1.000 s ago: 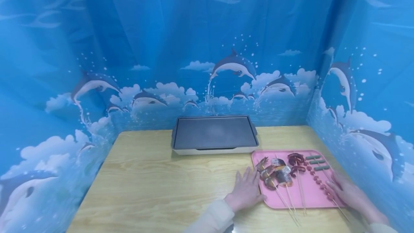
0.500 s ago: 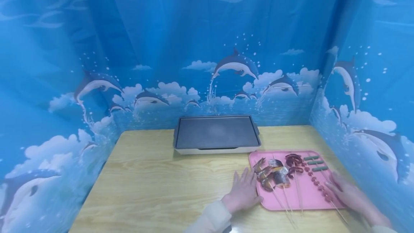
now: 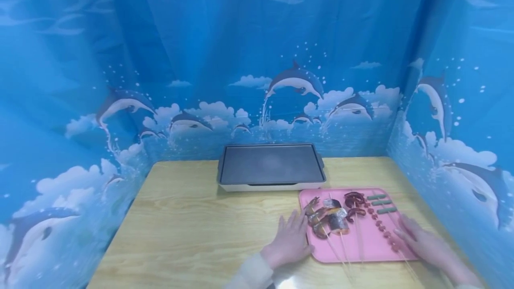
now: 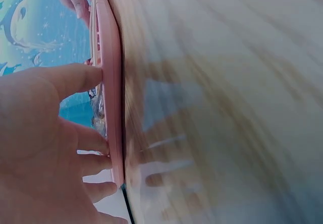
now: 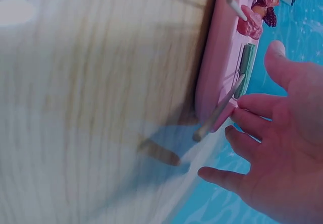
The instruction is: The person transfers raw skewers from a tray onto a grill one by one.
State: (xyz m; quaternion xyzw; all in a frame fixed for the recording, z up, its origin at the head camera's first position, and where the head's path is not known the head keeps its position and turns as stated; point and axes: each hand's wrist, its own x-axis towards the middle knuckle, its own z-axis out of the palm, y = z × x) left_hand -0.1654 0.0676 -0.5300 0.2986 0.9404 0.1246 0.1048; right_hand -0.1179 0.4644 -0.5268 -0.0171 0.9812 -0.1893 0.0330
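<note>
A pink tray (image 3: 375,253) lies on the table with several skewers on it: brown shrimp, silvery fish pieces (image 3: 338,223), dark red curled pieces (image 3: 355,200), small red beads of food (image 3: 382,229) and green sticks (image 3: 378,202). My left hand (image 3: 288,241) presses its straight fingers against the tray's left side; in the left wrist view the thumb and fingertips touch the pink wall (image 4: 112,82). At the right side rests my right hand (image 3: 425,242), fingers extended, fingertips touching the tray edge near a skewer stick (image 5: 218,110) in the right wrist view.
A flat dark griddle (image 3: 273,164) with a pale base stands at the back of the wooden table (image 3: 192,231), very close to the tray's far left corner. Blue dolphin curtains (image 3: 257,57) enclose the table's back and sides. Several skewer sticks overhang the tray's front edge.
The tray has slid left across the table with both hands at its sides, and its far left corner is nearer the griddle. The head view has shifted slightly.
</note>
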